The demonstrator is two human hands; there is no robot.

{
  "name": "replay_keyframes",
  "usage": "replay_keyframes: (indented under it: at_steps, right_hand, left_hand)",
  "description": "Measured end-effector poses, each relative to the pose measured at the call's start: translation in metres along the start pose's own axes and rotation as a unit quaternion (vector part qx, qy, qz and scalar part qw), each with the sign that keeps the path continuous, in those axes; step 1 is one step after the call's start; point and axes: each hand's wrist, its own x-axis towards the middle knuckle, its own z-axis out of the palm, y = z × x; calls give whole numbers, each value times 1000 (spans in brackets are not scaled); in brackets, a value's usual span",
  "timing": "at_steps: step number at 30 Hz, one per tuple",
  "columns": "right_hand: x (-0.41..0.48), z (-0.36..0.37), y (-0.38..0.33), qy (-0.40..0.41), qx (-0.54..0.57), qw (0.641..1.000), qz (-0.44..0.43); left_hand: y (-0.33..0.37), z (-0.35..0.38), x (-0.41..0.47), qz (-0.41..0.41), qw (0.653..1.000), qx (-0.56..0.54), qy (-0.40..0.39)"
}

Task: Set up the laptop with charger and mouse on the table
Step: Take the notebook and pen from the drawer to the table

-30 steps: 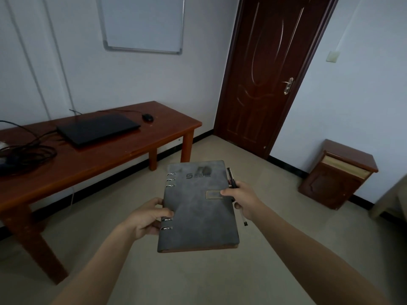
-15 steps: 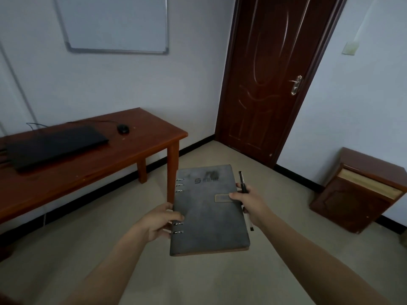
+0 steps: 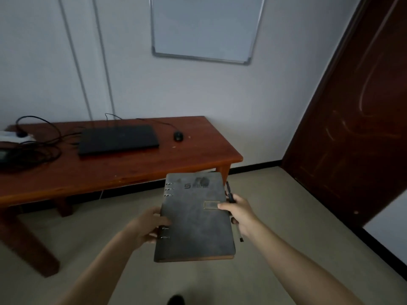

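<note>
- Pale walls, a beige floor and a dark wooden door surround the brown table, which stands against the wall below a blank whiteboard.
- Half a second ago the door filled the middle of my view and the table sat off to the side. Now I face the table almost squarely.
- My grip is the same as before. My left hand curls round the ringed spine of a grey notebook.
- My right hand pinches the notebook's other edge by the clasp, with a pen caught under the fingers.
- I hold the notebook in the air in front of the table's near edge, not touching it.
- On the table, the laptop lies shut toward the wall side, and the mouse sits just to its right, apart from it.
- Cables loop over the table's left end and reach the laptop, but I cannot tell which part is the charger.
- My guess is that the laptop and mouse are already in place and the turn brings me back to set the notebook down. The lid is not yet open.
- An S-shaped logo with small characters is stamped near the top of the notebook cover, but it is too blurred to read. I see no other writing.
</note>
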Motion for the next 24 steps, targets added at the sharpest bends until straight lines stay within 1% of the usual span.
replay_keyframes:
  at_steps: [4, 10, 15, 19, 24]
  right_hand:
    - [83, 18, -24, -13, -25, 1000, 10]
    - [202, 25, -65, 11, -19, 1000, 20]
    - [275, 22, -67, 29, 21, 998, 56]
    - [343, 14, -67, 21, 44, 995, 82]
    - [432, -5, -78, -7, 31, 995, 99]
  left_hand:
    - [25, -30, 78, 8, 999, 7, 36]
    - [84, -51, 189, 2, 998, 26, 60]
    - [109, -48, 253, -35, 996, 39, 71]
    - [127, -41, 307, -60, 995, 24, 81]
    - [158, -27, 380, -96, 990, -25, 98]
